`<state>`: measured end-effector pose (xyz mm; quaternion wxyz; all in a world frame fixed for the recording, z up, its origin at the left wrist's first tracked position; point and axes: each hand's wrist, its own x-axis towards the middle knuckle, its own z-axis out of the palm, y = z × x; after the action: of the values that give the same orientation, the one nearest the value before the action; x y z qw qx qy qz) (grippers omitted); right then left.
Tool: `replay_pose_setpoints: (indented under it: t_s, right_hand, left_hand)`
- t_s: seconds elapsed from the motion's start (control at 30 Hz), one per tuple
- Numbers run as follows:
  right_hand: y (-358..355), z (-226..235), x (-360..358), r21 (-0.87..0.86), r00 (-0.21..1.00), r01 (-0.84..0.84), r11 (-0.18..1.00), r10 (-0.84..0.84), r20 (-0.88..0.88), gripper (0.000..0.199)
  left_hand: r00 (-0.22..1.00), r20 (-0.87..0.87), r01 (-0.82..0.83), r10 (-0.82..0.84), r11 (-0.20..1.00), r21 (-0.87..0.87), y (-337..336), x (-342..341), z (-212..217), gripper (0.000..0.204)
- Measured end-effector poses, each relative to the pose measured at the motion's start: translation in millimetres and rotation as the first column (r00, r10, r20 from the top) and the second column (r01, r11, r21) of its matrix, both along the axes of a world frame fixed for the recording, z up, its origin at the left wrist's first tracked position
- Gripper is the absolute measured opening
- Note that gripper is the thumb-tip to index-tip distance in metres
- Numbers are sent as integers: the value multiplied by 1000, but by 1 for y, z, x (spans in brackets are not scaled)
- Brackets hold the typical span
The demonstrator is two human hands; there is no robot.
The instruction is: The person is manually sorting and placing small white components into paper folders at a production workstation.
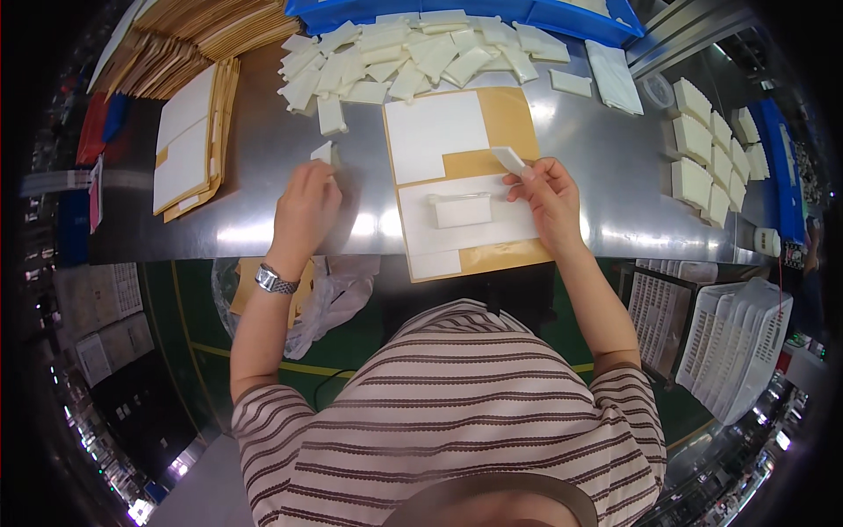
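Note:
My right hand pinches a small flat white piece between thumb and fingers, above the right side of a brown sheet with white paper panels. On the lower white panel lies a white rectangular piece with a thin raised edge along its far side. My left hand, with a watch on the wrist, is on the steel table left of the sheet. Its bent fingers close on the near end of another small white piece, partly hidden by them. A heap of similar white pieces is beyond both hands.
Brown-and-white sheets are stacked at left, with brown cardboard behind. A blue bin stands at the back. Rows of white blocks and a small white container are at right. White plastic baskets sit below the table's right edge.

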<state>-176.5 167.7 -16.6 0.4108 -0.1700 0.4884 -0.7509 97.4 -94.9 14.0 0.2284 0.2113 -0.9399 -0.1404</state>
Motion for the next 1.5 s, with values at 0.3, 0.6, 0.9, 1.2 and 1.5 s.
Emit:
replay_pose_setpoints:
  t_s: [0.3, 0.6, 0.9, 1.2, 1.5]
  right_hand:
    - [0, 0, 2, 37, 996, 10, 999, -7, -87, 12]
    - [-4, 1, 3, 56, 995, 10, 998, -4, -96, 12]
    - [-3, -1, 4, 18, 990, 41, 999, -38, -133, 15]
    - [3, -3, 2, -27, 994, 3, 1000, -6, -112, 13]
    - [9, -7, 17, 13, 927, 23, 1000, -17, -374, 27]
  left_hand:
    - [746, -379, -33, 548, 598, 800, 35, -6, -6, 21]
    - [918, -368, 186, 151, 654, 733, 108, -60, -12, 17]
    - [942, -318, 251, -109, 859, 446, 114, -70, -2, 26]
    - [904, -325, 401, -279, 818, 412, 107, -63, -23, 28]
    - [899, -351, 417, -261, 753, 509, 108, -61, -31, 35]
